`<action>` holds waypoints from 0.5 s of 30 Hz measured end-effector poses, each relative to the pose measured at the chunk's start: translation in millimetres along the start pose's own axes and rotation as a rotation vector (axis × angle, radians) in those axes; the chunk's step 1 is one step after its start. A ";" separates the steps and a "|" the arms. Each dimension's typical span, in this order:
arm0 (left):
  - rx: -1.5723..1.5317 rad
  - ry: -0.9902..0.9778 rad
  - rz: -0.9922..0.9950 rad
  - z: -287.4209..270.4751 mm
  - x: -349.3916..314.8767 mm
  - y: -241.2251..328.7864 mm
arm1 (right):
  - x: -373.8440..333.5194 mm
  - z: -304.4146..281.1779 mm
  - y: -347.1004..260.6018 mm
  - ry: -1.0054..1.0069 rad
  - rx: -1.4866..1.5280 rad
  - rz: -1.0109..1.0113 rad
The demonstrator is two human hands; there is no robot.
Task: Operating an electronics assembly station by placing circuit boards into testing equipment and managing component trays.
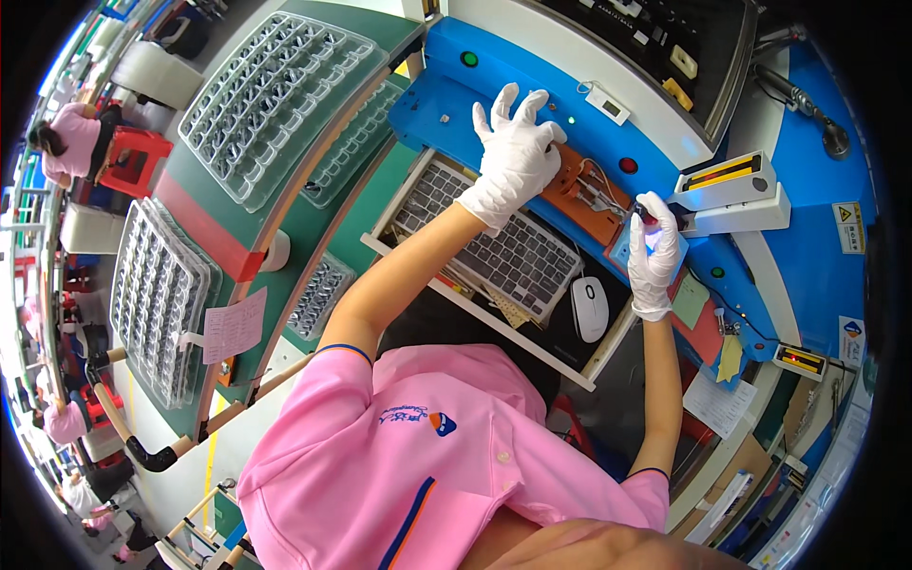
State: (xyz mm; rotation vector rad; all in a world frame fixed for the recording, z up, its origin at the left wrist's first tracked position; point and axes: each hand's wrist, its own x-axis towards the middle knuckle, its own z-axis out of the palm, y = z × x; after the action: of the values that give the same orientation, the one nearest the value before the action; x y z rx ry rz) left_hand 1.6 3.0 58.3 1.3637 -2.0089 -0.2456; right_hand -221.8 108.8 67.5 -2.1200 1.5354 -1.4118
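Observation:
My left hand [516, 161], in a white glove, is over the blue workbench ledge [432, 112], just beyond the keyboard [518, 256]. Three of its fingers stretch up and apart, while the index finger and thumb come together; whatever is between them is too small to make out. To the right, my white-gloved right hand [654, 261] pinches a small dark part [648, 216] at its fingertips, lit by a bluish-violet glow. Between the two hands lies an orange-brown fixture [581, 198] with cables and metal fittings.
A white mouse [590, 309] shares the keyboard's pull-out tray [591, 378]. Clear compartment trays [275, 104] of small dark parts stand on green shelves at left. Beyond the ledge is a dark screen [655, 47]. White sensor housings [731, 195] stick out at right. People sit far left.

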 end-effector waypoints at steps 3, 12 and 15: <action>-0.024 0.041 0.022 5.1 -5.6 -3.5 | 5.9 13.7 -1.1 0.006 0.060 -0.040; 0.037 -0.012 0.052 -11.9 -3.0 4.2 | 58.9 43.2 -16.1 -0.189 0.152 0.017; -0.079 0.135 0.309 -30.8 28.8 8.5 | 119.6 36.5 -9.2 -0.015 0.206 -0.052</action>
State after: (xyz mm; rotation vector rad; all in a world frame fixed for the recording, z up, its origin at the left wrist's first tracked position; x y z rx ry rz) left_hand 8.5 -12.0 98.1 0.9779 -2.0383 -0.0885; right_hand -185.4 2.7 123.5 -2.0558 1.2765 -1.4960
